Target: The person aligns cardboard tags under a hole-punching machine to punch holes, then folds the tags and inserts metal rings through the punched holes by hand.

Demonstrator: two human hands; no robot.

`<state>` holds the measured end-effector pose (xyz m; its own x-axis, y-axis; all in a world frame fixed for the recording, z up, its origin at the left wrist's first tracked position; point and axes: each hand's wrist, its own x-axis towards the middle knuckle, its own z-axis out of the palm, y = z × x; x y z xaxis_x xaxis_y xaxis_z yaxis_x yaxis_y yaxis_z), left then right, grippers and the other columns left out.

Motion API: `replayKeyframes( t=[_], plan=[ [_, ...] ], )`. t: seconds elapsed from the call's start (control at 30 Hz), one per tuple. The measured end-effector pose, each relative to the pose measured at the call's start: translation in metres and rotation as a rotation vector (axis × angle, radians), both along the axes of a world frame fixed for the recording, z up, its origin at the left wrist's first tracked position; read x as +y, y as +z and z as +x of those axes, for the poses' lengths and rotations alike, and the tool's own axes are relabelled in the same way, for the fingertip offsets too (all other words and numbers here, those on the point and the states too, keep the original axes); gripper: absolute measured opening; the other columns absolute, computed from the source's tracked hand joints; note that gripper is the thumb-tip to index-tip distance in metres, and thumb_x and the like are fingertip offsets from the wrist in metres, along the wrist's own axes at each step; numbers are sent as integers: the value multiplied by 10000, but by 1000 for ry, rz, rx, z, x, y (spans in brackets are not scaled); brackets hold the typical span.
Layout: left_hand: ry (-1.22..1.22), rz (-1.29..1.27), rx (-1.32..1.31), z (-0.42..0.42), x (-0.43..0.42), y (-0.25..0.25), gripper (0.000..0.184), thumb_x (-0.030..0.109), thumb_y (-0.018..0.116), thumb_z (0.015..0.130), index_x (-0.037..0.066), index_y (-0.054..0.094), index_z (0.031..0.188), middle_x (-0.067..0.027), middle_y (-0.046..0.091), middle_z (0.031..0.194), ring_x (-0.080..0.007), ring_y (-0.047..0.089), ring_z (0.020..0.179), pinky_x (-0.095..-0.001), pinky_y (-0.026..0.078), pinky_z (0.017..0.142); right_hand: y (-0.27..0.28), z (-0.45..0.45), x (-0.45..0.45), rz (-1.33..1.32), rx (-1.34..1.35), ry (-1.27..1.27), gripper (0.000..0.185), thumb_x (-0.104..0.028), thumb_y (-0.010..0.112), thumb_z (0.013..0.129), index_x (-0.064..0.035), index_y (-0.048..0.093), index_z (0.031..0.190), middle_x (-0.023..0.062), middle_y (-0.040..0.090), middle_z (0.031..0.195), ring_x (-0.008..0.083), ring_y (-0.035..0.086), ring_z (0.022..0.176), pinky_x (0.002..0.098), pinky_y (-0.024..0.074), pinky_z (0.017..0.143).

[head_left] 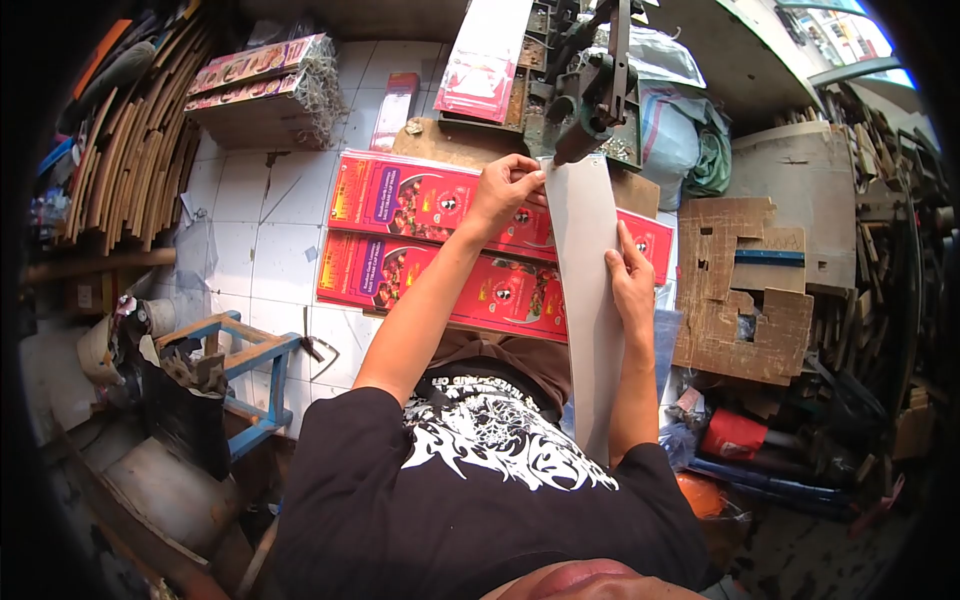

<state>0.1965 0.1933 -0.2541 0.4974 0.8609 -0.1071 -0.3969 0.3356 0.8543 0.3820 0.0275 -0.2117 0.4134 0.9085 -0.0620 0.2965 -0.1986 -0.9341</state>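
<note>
White floor tiles surround a blue-framed wooden stool, with daylight at upper right.

Brown work surface, red printed panels lying flat on it

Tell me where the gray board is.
Right of centre in the head view, the gray board crosses red printed sheets between left hand and right hand, near the machine.
</note>
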Motion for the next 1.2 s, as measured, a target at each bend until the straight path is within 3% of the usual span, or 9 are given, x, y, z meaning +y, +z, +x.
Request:
replayKeyframes(
  t=[0.9, 1.2],
  plan=[
    [17, -8, -4, -1, 4, 1, 159, 113, 629, 922, -25, 565, 968, -115, 677, 818, -175, 689, 674, -300, 599, 614, -9, 4, -3, -21, -15, 30, 474, -5, 539, 924, 3, 460, 1391, 167, 583, 1312, 162, 610, 1076, 269, 473, 933],
    [7, 63, -39, -2, -5, 3, 157, 79, 638, 902, -41, 564, 971, -123, 680, 813, -189, 689, 687, -305, 598, 635, 19, -11, -16, 59, 69, -21, 455, -7, 542, 933, 4, 468, 1382, 133, 645, 1168, 135, 617, 986, 272, 500, 857]
  ],
)
